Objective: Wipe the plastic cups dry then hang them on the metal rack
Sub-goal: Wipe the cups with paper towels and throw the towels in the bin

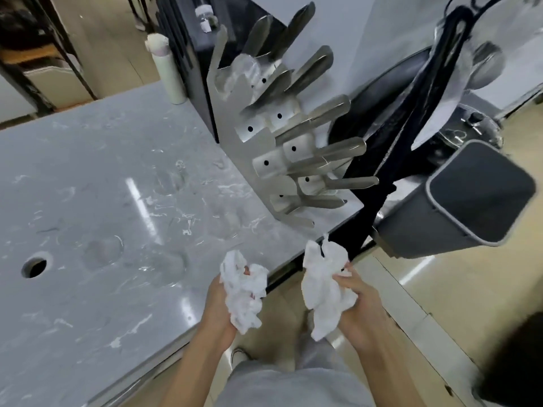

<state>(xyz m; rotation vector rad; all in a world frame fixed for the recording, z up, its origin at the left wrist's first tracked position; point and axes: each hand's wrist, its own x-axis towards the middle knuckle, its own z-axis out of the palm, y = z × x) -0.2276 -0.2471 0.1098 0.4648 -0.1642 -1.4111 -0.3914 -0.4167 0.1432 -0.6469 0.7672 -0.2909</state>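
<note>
My left hand (pixel 219 304) and right hand (pixel 360 301) each grip crumpled paper towel. Clear cups (pixel 102 252) sit inverted on the wet bench (pixel 73 186), hard to see; the rack (pixel 273 160) stands beyond. A damp cup might slip.

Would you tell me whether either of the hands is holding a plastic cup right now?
No, the left hand and right hand each grip only a crumpled white cloth.

Bright overhead light, glare streaks on countertop (pixel 88 177), soft blur, warped edges
</note>
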